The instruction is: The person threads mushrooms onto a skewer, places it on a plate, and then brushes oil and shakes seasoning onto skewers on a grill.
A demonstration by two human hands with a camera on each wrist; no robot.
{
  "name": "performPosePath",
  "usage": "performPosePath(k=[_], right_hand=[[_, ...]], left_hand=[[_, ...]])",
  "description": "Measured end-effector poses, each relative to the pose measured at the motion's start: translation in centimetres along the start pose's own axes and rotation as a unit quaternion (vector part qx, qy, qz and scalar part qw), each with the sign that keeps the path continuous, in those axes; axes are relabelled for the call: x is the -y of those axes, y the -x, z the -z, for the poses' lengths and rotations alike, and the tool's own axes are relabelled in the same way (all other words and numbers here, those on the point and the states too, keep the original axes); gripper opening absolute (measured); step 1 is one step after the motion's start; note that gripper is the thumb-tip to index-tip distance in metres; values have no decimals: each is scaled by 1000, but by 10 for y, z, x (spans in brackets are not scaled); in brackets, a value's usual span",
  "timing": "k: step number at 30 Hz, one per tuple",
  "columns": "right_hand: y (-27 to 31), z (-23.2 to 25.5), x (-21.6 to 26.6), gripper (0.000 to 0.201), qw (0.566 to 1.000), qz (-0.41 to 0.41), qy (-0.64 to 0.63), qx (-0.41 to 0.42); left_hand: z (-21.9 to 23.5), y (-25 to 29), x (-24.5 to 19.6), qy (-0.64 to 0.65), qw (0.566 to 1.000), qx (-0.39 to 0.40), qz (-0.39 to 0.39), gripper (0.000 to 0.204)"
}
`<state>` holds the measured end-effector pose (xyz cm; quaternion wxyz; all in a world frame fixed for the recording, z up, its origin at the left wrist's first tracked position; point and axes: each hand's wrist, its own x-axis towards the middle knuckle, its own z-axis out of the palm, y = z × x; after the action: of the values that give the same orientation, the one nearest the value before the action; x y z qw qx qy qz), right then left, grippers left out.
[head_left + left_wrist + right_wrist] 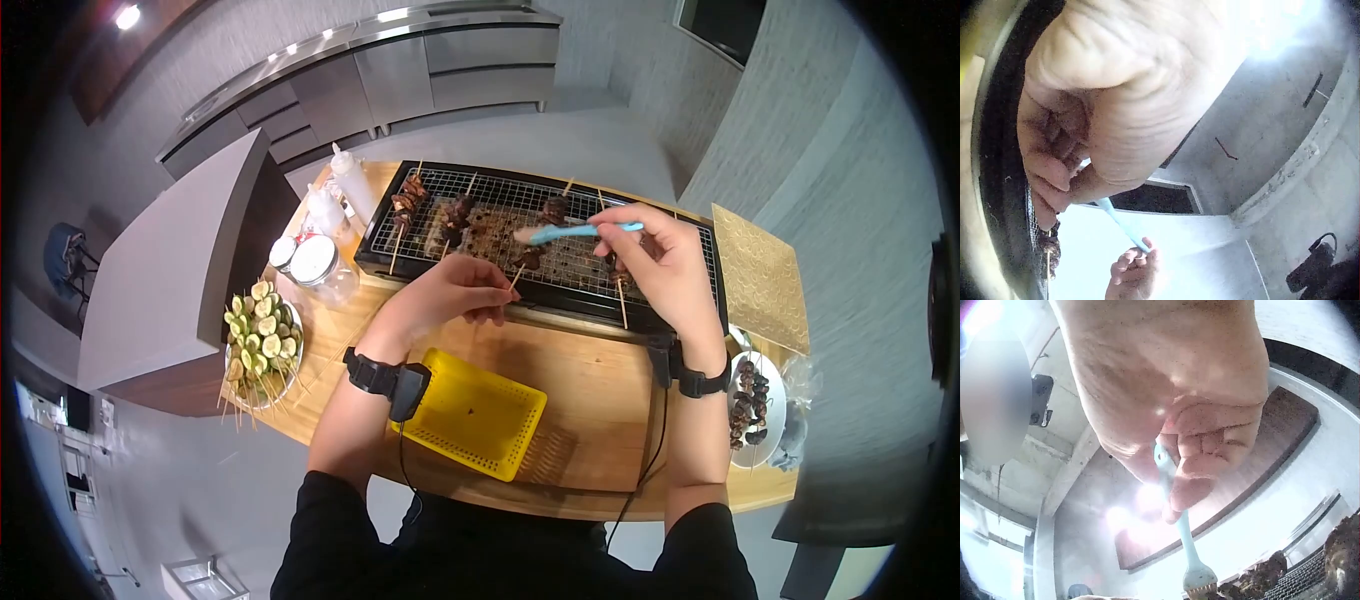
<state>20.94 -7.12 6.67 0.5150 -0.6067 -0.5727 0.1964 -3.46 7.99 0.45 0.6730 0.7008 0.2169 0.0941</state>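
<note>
My right hand (665,265) grips the handle of a light-blue basting brush (578,231), its bristles low over the grill (480,225). In the right wrist view the brush head (1200,579) is down beside browned meat pieces. With thumb and fingertips, my left hand (455,290) pinches the near stick end of a meat skewer (530,260), which lies across the wire mesh. Other skewers of dark meat lie on the grill, one at the far left (408,200) and one beneath my right hand (618,275).
A yellow plastic basket (475,415) stands on the wooden table before me. To the left are zucchini skewers (263,335) on a plate, lidded jars (322,270) and squeeze bottles (350,180). On the right sit a plate of dark skewers (745,405) and a gold board (765,280).
</note>
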Motion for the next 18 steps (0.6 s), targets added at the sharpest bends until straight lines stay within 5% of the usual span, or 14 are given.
performPosePath(k=[18], right_hand=[[-1, -8, 3, 15, 998, 41, -33, -39]], left_hand=[[5, 13, -3, 51, 998, -16, 24, 19]])
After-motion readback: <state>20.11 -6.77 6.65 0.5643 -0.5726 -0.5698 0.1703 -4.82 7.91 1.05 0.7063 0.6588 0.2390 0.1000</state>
